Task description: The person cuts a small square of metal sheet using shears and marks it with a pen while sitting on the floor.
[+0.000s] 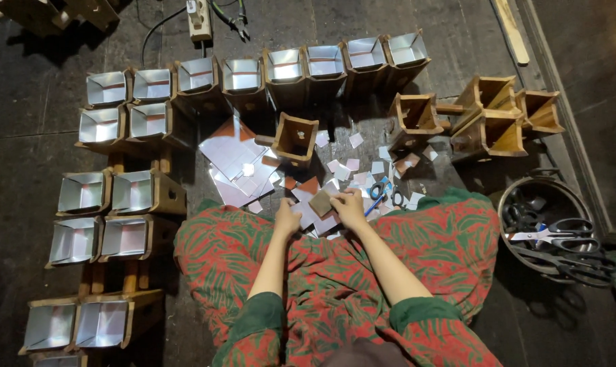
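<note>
Wooden, funnel-shaped boxes [198, 76] with shiny silver lining stand in rows on the dark floor [23, 156]: one row runs across the top of the view, and further pairs run down the left side.

Unlined wooden boxes [488, 115], bare brown inside, form a cluster at upper right. One more unlined box [296, 138] stands alone at centre, just beyond the hands.

Silver sheets [230, 160], cut flat and stacked loosely, lie left of that single box. Small silver and pale offcuts [352, 165] are scattered over the floor between the boxes and the person's knees.

Left hand [287, 219]: fingers curled, resting on the silver pieces at the knees and touching the left edge of a small brown square piece [320, 203]. Whether it pinches that piece cannot be told.

Right hand [349, 206]: fingers closed in a pinch on the right edge of the same brown square piece, which sits between the two hands, low over the silver pieces in front of the lap.

Blue-handled scissors [381, 194] lie on the floor just right of the right hand, apart from it.

Round dark tub [518, 197] at right, beside the person's knee, holds several black-handled scissors [566, 248].

White power strip [199, 20] with black cable lies at the top edge. A pale wooden slat [512, 30] lies at top right.

Red and green patterned clothing [335, 272] covers the seated person's lap and crossed legs.
</note>
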